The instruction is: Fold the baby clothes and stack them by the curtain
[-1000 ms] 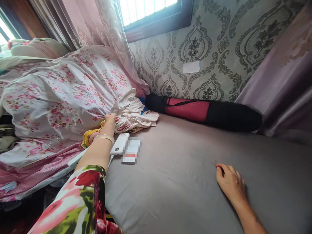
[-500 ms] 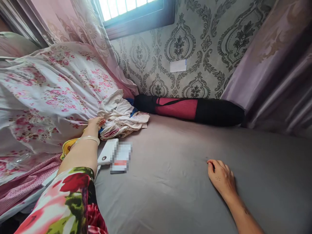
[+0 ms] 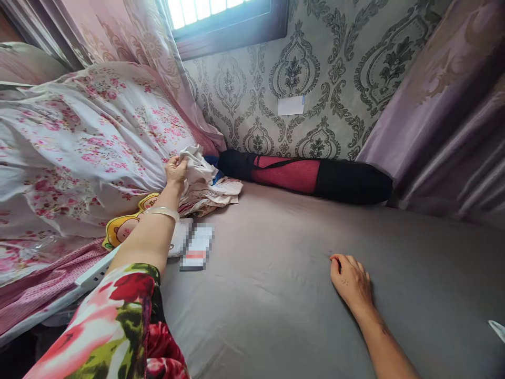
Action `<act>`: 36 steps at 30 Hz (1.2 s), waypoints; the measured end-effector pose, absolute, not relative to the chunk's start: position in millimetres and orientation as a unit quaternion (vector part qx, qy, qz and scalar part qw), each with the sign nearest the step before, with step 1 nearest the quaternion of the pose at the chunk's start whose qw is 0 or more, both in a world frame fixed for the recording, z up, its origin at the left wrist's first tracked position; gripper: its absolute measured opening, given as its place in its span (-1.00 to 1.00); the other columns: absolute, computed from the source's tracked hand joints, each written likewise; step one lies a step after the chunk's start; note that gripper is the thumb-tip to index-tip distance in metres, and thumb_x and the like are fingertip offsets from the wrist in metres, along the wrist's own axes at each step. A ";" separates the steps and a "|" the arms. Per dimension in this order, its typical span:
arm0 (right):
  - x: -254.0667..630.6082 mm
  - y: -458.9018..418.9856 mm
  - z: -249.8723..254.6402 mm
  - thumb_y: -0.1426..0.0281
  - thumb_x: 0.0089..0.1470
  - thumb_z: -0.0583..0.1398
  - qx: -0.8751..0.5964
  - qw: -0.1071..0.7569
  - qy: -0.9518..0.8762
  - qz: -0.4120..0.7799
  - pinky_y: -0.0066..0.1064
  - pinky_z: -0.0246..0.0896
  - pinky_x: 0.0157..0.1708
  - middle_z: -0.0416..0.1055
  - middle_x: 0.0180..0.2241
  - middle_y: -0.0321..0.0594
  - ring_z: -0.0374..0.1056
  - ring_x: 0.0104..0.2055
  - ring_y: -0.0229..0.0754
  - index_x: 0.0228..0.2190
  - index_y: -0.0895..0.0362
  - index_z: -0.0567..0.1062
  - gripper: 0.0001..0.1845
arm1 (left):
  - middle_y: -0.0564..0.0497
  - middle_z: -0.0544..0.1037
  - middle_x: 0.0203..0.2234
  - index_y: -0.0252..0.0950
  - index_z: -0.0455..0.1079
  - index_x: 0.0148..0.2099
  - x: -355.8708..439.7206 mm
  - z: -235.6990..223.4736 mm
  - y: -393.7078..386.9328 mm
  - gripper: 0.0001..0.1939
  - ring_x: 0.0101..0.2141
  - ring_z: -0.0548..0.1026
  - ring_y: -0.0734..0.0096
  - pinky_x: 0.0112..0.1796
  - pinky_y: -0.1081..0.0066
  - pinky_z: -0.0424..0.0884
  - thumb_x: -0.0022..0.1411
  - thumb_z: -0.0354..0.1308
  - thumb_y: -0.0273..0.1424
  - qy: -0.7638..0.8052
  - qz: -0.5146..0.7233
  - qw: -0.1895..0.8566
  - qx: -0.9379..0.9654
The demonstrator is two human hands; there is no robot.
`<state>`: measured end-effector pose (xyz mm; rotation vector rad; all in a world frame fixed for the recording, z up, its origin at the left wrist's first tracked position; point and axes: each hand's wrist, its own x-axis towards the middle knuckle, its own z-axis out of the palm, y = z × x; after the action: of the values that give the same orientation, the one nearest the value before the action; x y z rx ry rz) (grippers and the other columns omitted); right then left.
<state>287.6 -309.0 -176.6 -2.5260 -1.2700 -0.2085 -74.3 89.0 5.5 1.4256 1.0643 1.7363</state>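
My left hand (image 3: 175,171) is closed on the edge of a white cloth (image 3: 196,164), lifting it at the left of a rumpled pile of light-coloured fabric (image 3: 216,193). Blue fabric (image 3: 216,175) shows behind the pile. Below my left forearm, a white device (image 3: 182,238) is partly hidden, with a blurred-out flat item (image 3: 197,247) beside it. My right hand (image 3: 350,279) rests on the grey bedsheet (image 3: 268,295), its fingers loosely bent, a gap inside the thumb and nothing visible in it.
A black-and-pink long bag (image 3: 284,176) lies along the patterned wall. Floral fabric (image 3: 94,142) drapes on the left, above a yellow cartoon-shaped item (image 3: 118,231) and a white edge (image 3: 94,271). Curtains (image 3: 434,131) hang at the right. A pale object (image 3: 497,330) shows at the right edge.
My left hand has moved up and to the right, raising the white cloth from the pile. The yellow item shows more now. My right hand stays resting on the sheet.
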 end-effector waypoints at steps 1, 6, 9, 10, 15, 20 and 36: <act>287.6 -309.0 -176.7 0.36 0.25 -0.02 -0.880 0.153 -0.443 -0.074 -0.27 0.10 -0.25 0.47 -0.15 -0.11 0.34 -0.15 -0.03 -0.20 0.07 0.52 -0.68 | 0.25 0.28 -0.62 -0.32 0.23 -0.32 -64.3 7.3 86.7 -0.66 -0.57 0.20 0.68 -0.48 0.56 0.20 0.16 0.26 -0.18 0.390 0.674 0.334 0.531; 286.5 -309.0 -174.9 0.36 0.26 -0.03 -0.882 0.154 -0.441 -0.064 -0.28 0.11 -0.23 0.47 -0.14 -0.12 0.34 -0.12 -0.04 -0.19 0.06 0.52 -0.68 | 0.21 0.31 -0.67 -0.32 0.30 -0.44 -12.9 2.9 58.5 -0.62 -0.64 0.23 0.66 -0.56 0.55 0.20 -0.02 0.39 -0.18 0.290 0.701 0.473 0.447; 285.6 -309.1 -172.8 0.37 0.26 -0.01 -0.885 0.153 -0.437 -0.055 -0.29 0.10 -0.21 0.47 -0.13 -0.14 0.34 -0.10 -0.05 -0.18 0.06 0.52 -0.69 | 0.19 0.36 -0.66 -0.33 0.33 -0.41 17.2 -11.1 28.6 -0.64 -0.66 0.26 0.65 -0.58 0.55 0.20 -0.01 0.39 -0.20 0.257 0.655 0.550 0.449; 285.4 -309.3 -172.2 0.36 0.26 -0.01 -0.885 0.153 -0.437 -0.054 -0.29 0.09 -0.21 0.47 -0.13 -0.14 0.33 -0.10 -0.05 -0.18 0.06 0.52 -0.70 | 0.18 0.38 -0.65 -0.33 0.35 -0.38 27.1 -17.1 17.2 -0.65 -0.65 0.29 0.64 -0.58 0.55 0.22 0.01 0.38 -0.20 0.249 0.637 0.575 0.449; 285.4 -311.4 -169.5 0.37 0.27 0.01 -0.885 0.154 -0.437 -0.043 -0.30 0.09 -0.20 0.46 -0.11 -0.15 0.33 -0.09 -0.05 -0.17 0.07 0.51 -0.71 | 0.14 0.42 -0.60 -0.32 0.39 -0.30 75.6 -48.2 -42.5 -0.66 -0.63 0.33 0.60 -0.57 0.54 0.23 -0.01 0.38 -0.21 0.202 0.557 0.662 0.459; 287.6 -312.5 -168.5 0.36 0.27 0.01 -0.882 0.149 -0.445 -0.038 -0.33 0.09 -0.20 0.47 -0.13 -0.16 0.34 -0.09 -0.09 -0.16 0.06 0.51 -0.72 | 0.08 0.50 -0.47 -0.24 0.45 -0.21 120.4 -71.7 -91.0 -0.70 -0.49 0.42 0.49 -0.43 0.48 0.34 0.02 0.34 -0.25 0.186 0.517 0.711 0.439; 310.7 -312.8 -166.3 0.16 0.06 0.12 -0.734 0.485 -0.464 0.102 -0.18 0.30 -0.01 0.29 0.12 0.03 0.36 0.03 -0.04 0.24 0.10 0.18 -0.27 | 0.02 0.57 -0.33 -0.19 0.54 -0.06 160.4 -81.4 -201.5 -0.70 -0.34 0.45 0.42 -0.31 0.44 0.35 0.15 0.26 -0.27 0.041 0.027 0.705 0.708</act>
<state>310.7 -312.8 -166.3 -1.7882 -1.1297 0.2472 160.4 -201.5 -81.4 1.5734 0.0916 0.0590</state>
